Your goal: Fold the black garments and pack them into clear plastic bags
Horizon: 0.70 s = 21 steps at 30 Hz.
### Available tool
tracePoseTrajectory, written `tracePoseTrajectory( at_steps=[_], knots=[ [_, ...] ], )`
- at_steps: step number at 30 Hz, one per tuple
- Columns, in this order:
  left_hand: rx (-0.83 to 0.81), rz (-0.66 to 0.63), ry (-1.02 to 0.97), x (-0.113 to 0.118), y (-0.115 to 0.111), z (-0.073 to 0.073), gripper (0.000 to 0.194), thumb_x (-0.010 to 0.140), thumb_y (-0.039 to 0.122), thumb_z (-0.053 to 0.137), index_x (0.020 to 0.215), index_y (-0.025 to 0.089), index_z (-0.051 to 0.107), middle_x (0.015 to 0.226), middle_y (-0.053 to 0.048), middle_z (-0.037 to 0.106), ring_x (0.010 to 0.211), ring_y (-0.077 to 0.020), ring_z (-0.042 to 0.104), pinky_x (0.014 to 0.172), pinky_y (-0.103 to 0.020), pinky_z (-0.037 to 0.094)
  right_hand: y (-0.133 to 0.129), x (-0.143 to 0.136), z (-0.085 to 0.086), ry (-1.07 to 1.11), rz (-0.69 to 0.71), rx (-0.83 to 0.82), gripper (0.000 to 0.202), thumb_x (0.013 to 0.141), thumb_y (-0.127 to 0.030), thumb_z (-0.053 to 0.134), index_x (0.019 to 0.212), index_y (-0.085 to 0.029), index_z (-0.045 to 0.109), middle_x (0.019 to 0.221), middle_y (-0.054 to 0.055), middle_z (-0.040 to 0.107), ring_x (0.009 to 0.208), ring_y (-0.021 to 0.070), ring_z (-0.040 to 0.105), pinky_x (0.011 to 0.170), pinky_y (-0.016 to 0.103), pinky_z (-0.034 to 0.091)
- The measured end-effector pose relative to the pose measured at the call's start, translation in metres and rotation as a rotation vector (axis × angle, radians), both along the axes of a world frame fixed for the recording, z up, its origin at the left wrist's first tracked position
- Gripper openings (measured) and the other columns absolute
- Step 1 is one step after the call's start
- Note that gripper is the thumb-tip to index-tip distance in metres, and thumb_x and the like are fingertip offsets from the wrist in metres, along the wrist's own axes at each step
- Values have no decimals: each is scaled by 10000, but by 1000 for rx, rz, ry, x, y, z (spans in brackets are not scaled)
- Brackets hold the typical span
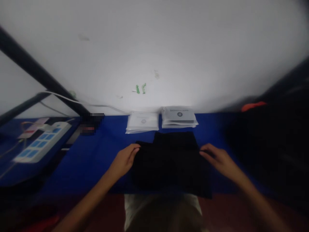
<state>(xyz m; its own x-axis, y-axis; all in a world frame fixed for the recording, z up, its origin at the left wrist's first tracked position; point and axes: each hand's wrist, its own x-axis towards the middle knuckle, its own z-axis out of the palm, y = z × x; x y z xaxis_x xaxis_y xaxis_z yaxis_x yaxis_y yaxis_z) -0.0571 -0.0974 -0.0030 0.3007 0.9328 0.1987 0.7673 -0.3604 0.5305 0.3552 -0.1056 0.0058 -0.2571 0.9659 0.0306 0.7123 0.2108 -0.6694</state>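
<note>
A black garment (pixel 169 164) lies in front of me on the blue table, its near end hanging over the front edge. It is too dark to tell which kind of garment it is. My left hand (pixel 125 158) pinches its left edge between thumb and fingers. At the opposite edge, my right hand (pixel 217 158) is closed on the fabric in a similar pinch. Beyond the cloth, a stack of white plastic packets (pixel 143 121) sits beside a second stack of packets (pixel 179 116) with grey printing and a round logo.
A power strip (pixel 42 141) with blue sockets and cables lies at the left. A white cable (pixel 96 105) runs along the wall. Dark frame bars (pixel 43 71) slope at the left. A dark mass with an orange patch (pixel 253 105) fills the right side.
</note>
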Motion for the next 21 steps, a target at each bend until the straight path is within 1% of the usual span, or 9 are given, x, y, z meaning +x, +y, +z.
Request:
tracePoseTrajectory(
  at_steps=[2,4,7,10,11,13,16,18,21],
  knots=[
    [-47,3,102,5,18,4,269,1005,348,347,1112,229,563,1014,-38,702,905,-198,680,799,-305,506,19,-2,-6,-42,-5,26,219,948,-439,479,974,-244,576,852,25,678,756,206,652,679,307,479],
    [-121,-18,259,9,30,8,253,992,343,371,1113,230,562,1013,-48,708,898,-224,683,756,-316,498,33,-2,-12,-118,25,24,194,946,-402,478,983,-236,571,854,34,677,750,211,652,697,319,477],
    [-202,-44,474,16,39,14,233,951,387,458,1079,234,578,981,-60,714,858,-256,685,687,-318,479,46,-3,-20,-262,64,39,181,904,-365,532,1012,-224,572,918,62,672,821,233,654,740,339,488],
    [-172,-22,552,28,45,20,275,933,461,474,991,221,596,922,-70,701,850,-269,670,661,-319,468,56,-8,-21,-349,39,120,281,877,-374,567,1102,-207,568,1049,104,643,928,255,637,795,359,504],
    [-145,-10,540,35,48,21,287,936,470,465,980,218,597,930,-72,693,875,-268,662,669,-318,468,60,-10,-20,-367,27,158,301,890,-370,550,1136,-198,563,1092,119,628,974,263,625,826,368,504],
    [-92,11,469,49,56,18,291,945,467,453,1018,220,590,997,-71,677,945,-262,643,699,-318,474,70,-16,-20,-422,12,216,301,919,-331,506,1176,-182,558,1155,144,602,1055,282,591,875,386,496],
    [-85,-11,325,68,73,7,303,927,464,494,1103,228,567,1075,-65,652,972,-241,631,724,-311,477,85,-23,-22,-525,34,216,280,910,-239,514,1175,-169,574,1196,161,577,1089,296,565,886,390,490],
    [-122,-60,241,75,83,-3,287,895,422,553,1100,222,570,1033,-57,657,928,-227,636,713,-302,472,92,-23,-25,-546,54,194,270,894,-205,533,1156,-172,590,1186,158,577,1076,290,565,877,382,487],
    [-144,-113,169,78,93,-13,209,857,283,581,1056,217,583,939,-32,664,852,-202,634,692,-290,459,97,-18,-28,-486,84,194,223,884,-177,533,1093,-169,612,1127,143,595,1058,274,563,879,373,470]
  ],
)
